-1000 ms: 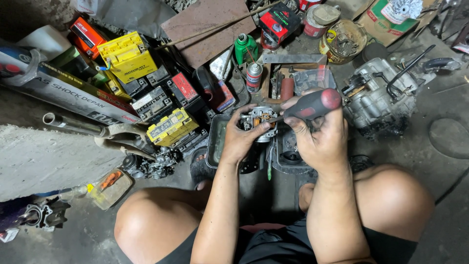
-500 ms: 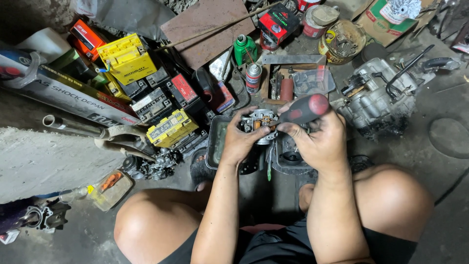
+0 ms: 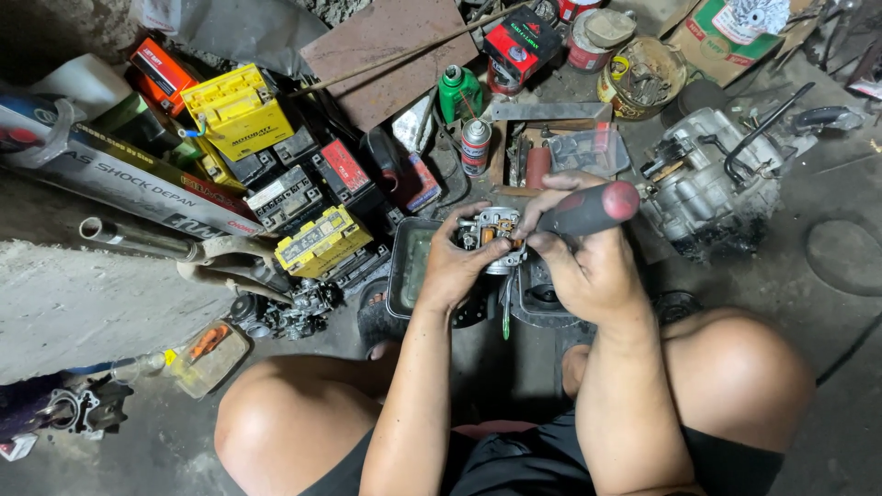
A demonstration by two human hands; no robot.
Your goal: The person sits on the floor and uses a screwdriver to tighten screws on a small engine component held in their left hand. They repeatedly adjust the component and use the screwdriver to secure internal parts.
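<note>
My left hand [image 3: 452, 266] grips a small metal carburetor [image 3: 490, 231], held in front of me above my knees. My right hand [image 3: 588, 266] is shut on a screwdriver with a dark grip and a red end [image 3: 590, 208]; its tip points left into the top of the carburetor. The shaft is mostly hidden by my fingers. Both hands meet over a dark rectangular tray [image 3: 410, 266] on the floor.
Yellow, black and red batteries [image 3: 237, 110] lie piled at the left beside a long printed box [image 3: 138, 179] and a metal pipe [image 3: 138, 241]. An engine block [image 3: 712, 179] sits at the right. Spray can [image 3: 474, 145], green bottle [image 3: 457, 90] and tins stand behind.
The screwdriver handle has tilted slightly, its red end a little lower and further left than before. My left hand keeps hold of the carburetor in the same place.
</note>
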